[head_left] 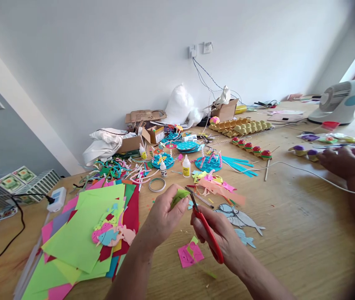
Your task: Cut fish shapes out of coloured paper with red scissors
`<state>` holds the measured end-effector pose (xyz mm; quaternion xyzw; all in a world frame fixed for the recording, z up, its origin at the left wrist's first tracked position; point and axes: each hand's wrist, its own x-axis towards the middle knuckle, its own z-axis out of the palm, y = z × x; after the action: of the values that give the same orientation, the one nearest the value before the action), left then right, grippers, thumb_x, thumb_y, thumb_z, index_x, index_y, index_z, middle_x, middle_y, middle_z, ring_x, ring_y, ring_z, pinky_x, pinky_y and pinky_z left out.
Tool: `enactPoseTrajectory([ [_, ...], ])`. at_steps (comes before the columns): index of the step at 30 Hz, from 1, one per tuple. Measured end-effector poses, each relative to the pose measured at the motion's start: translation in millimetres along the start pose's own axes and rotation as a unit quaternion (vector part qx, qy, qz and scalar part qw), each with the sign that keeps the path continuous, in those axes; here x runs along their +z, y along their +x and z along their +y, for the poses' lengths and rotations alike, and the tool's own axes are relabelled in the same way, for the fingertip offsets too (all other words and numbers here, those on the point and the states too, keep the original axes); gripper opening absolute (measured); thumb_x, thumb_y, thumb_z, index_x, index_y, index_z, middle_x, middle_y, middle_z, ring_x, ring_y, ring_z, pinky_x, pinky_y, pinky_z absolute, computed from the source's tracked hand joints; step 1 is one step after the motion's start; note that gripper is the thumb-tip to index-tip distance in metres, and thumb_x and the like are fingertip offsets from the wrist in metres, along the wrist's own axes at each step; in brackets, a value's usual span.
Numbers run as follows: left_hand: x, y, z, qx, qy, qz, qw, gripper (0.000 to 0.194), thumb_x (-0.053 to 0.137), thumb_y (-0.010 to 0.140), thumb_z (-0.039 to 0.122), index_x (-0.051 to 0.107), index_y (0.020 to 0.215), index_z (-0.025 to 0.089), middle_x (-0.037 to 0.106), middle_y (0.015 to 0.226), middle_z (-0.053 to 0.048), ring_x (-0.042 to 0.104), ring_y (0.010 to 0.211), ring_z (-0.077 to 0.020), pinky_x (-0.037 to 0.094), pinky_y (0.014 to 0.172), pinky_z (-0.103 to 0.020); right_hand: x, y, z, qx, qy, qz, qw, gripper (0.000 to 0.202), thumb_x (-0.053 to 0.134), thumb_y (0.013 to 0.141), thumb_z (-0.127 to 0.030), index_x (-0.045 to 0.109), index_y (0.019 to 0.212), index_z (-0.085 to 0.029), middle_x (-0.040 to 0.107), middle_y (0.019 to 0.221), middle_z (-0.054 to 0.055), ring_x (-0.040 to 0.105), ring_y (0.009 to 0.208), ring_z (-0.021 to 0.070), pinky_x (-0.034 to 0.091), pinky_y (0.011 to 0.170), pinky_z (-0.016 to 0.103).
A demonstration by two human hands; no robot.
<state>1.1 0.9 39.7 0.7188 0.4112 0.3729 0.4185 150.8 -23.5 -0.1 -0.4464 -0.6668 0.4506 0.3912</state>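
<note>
My left hand (168, 212) pinches a small piece of light green felt (180, 197), folded or curled between thumb and fingers. In my right hand (216, 227) is a pair of scissors (207, 228) with red handles, its dark blades pointing up and left at the felt's edge. Whether the blades touch the felt I cannot tell. Below the hands lies a pink felt square (190, 254) with a green scrap on it. Grey fish cutouts (240, 217) and a blue fish cutout (245, 238) lie to the right of my right hand.
Coloured felt sheets (80, 233) with small cutouts on top cover the left side. Glue bottles (186, 167), a tape roll (157, 184) and blue decorated discs (207, 163) stand beyond the hands. A white cable (302, 168) crosses the right, near another person's hand (346, 164) and a fan (336, 100).
</note>
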Motion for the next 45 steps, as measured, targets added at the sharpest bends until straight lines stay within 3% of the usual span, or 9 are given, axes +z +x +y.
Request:
enactPoseTrajectory([
  [12,0.4,-0.1,-0.5,0.002,0.007,0.001,1.0,0.017,0.042,0.089,0.029,0.043,0.075,0.019,0.041,0.067,0.005,0.037,0.063,-0.0102,0.031,0.059,-0.023,3.5,-1.6,3.5,0.002,0.052,0.003,0.999,0.052,0.039,0.077,-0.071,0.034,0.061,-0.022,0.031,0.054,-0.006,0.033,0.049,0.0106,0.026,0.046,0.025],
  [25,2.5,0.5,-4.2,0.009,-0.004,-0.007,1.0,0.018,0.042,0.09,0.031,0.043,0.076,0.019,0.04,0.067,0.006,0.036,0.063,-0.0094,0.031,0.058,-0.022,5.1,0.4,7.3,-0.011,0.023,0.008,1.0,0.051,0.037,0.08,-0.068,0.035,0.061,-0.021,0.033,0.053,-0.005,0.034,0.049,0.011,0.026,0.047,0.025],
  [33,7.6,0.8,-6.2,0.015,-0.025,-0.012,0.999,0.015,0.044,0.09,0.027,0.044,0.076,0.019,0.043,0.067,0.006,0.039,0.063,-0.0089,0.032,0.058,-0.021,8.6,1.7,8.1,0.009,0.117,0.013,0.993,0.045,0.046,0.079,-0.062,0.037,0.059,-0.022,0.038,0.048,-0.005,0.037,0.044,0.0093,0.031,0.043,0.022],
  [39,13.0,0.9,-4.5,0.015,-0.05,-0.019,0.998,0.018,0.043,0.09,0.034,0.045,0.079,0.02,0.044,0.068,0.005,0.04,0.064,-0.0099,0.033,0.059,-0.022,10.4,-0.1,13.0,-0.007,0.147,0.018,0.989,0.047,0.042,0.083,-0.061,0.041,0.061,-0.02,0.042,0.046,-0.005,0.035,0.043,0.0084,0.029,0.044,0.022],
  [45,18.6,1.4,-9.4,0.004,-0.054,0.019,0.998,0.023,0.037,0.092,0.035,0.045,0.077,0.02,0.043,0.069,0.004,0.039,0.064,-0.0107,0.033,0.058,-0.023,13.3,-1.7,17.4,-0.018,0.173,0.025,0.984,0.045,0.043,0.085,-0.059,0.043,0.063,-0.019,0.042,0.047,-0.005,0.035,0.043,0.0085,0.028,0.044,0.022],
])
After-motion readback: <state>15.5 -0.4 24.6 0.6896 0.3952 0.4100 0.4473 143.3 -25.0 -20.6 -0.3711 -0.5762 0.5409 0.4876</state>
